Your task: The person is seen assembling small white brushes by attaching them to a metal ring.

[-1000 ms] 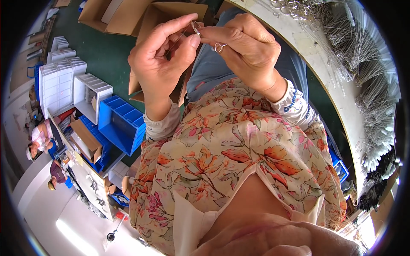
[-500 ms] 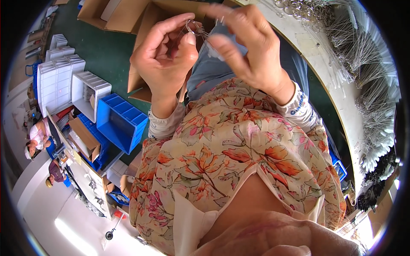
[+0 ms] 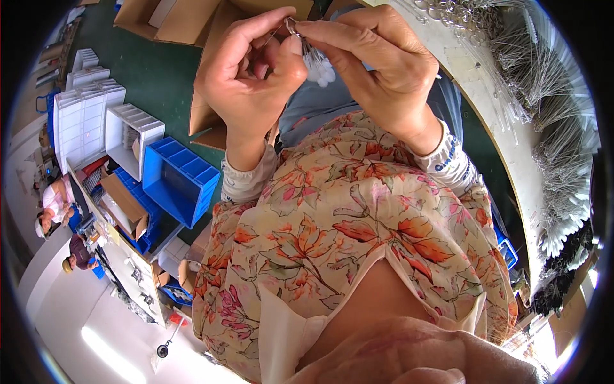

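Observation:
My left hand [image 3: 249,77] is raised near the top middle, its thumb and forefinger pinched on a small metal ring [image 3: 290,25]. Thin wire pieces with white, fuzzy-looking ends [image 3: 322,72] hang from the ring between my hands; they look like small wire brushes. On the other side, my right hand [image 3: 387,67] has its thumb and forefinger closed at the ring, touching it or a wire loop on it. Its fingertips partly hide what exactly they grip.
Along the right, a pale table [image 3: 486,96] bears piles of wire brushes [image 3: 556,128] and loose metal rings [image 3: 441,11]. Cardboard boxes [image 3: 176,22] stand beyond my hands. A blue crate [image 3: 181,182] and white crates [image 3: 89,125] are at left, with two people farther off.
My right hand, blurred and apart before, has come in to the ring and closed its fingertips there. The white ends now show more plainly below; my left hand keeps its pinch.

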